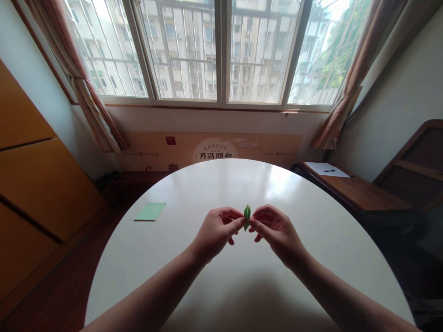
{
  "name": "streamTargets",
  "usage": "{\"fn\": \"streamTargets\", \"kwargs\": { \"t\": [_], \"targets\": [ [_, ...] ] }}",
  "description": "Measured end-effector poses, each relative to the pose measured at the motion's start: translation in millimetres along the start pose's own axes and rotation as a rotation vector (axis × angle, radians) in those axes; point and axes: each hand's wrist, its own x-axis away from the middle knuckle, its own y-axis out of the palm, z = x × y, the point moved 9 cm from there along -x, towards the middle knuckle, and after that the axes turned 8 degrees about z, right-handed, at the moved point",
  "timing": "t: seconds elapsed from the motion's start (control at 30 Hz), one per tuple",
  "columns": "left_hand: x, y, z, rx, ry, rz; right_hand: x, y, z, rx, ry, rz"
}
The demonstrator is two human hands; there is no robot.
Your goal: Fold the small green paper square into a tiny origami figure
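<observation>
A small piece of folded green paper (247,216), narrow and pointed at top and bottom, is held up over the white round table (145,272). From its left side my left hand (218,227) pinches it between thumb and forefinger. My right hand (273,228) has its thumb and forefinger closed at the paper's right edge. The lower fingers of both hands are loosely curled and partly hidden. Flat on the table's left part lies a stack of light green square paper (150,211).
To the right, a wooden side surface (377,193) bears a white sheet (327,169) with a dark pen (329,171) on it. Wooden cabinets (31,193) stand at the left. A printed panel (155,150) and barred windows (187,55) are beyond the table.
</observation>
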Motion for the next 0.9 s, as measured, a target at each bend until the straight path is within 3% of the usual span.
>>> {"fn": "streamTargets", "kwargs": {
  "t": [0.2,0.43,0.6,0.9],
  "targets": [
    [1.8,-1.5,5.5,-0.066,0.085,0.018,-0.6,-0.2,0.1,0.051,-0.003,0.011],
    [14.3,-5.7,36.8,-0.273,0.439,0.114,0.8,1.0,3.4,-0.086,0.01,0.031],
    [22.7,-6.0,52.8,-0.326,0.617,0.15,3.6,4.6,2.2,-0.136,0.027,-0.013],
    [26.4,-12.5,59.0,-0.404,0.698,0.231,7.2,10.4,3.8,-0.203,0.038,-0.06]
  ]
}}
